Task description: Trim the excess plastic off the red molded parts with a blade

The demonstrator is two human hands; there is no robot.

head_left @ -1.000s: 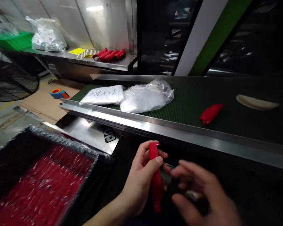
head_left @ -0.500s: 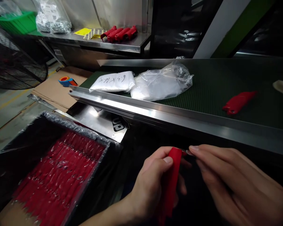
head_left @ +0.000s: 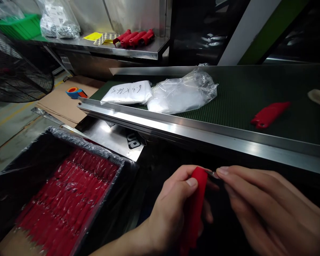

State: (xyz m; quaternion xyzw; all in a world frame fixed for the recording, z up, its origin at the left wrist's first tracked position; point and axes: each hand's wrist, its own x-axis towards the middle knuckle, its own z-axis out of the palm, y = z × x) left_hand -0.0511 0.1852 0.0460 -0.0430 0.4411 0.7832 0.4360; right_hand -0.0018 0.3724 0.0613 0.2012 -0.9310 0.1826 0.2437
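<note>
My left hand (head_left: 173,209) is wrapped round a long red plastic piece (head_left: 194,209), held upright in front of the conveyor's steel rail (head_left: 192,133). My right hand (head_left: 266,209) is beside it, fingers pinched on a small thin metal item (head_left: 212,173) at the piece's top end. Another red piece (head_left: 269,113) lies on the green belt (head_left: 240,92) to the right. A black-lined box (head_left: 24,163) at lower left holds rows of red pieces (head_left: 66,192) under clear film.
Two clear bags of white material (head_left: 181,94) lie on the belt's left end. A steel shelf (head_left: 101,44) behind carries several red pieces (head_left: 134,37), yellow sheets, bagged parts and a green bin. A tape roll (head_left: 74,92) lies on floor cardboard; a fan (head_left: 13,71) stands left.
My head view shifted left and down since a second ago. My right hand came in from loose and blurred to a pinch at the red piece's top; the left hand keeps its grip.
</note>
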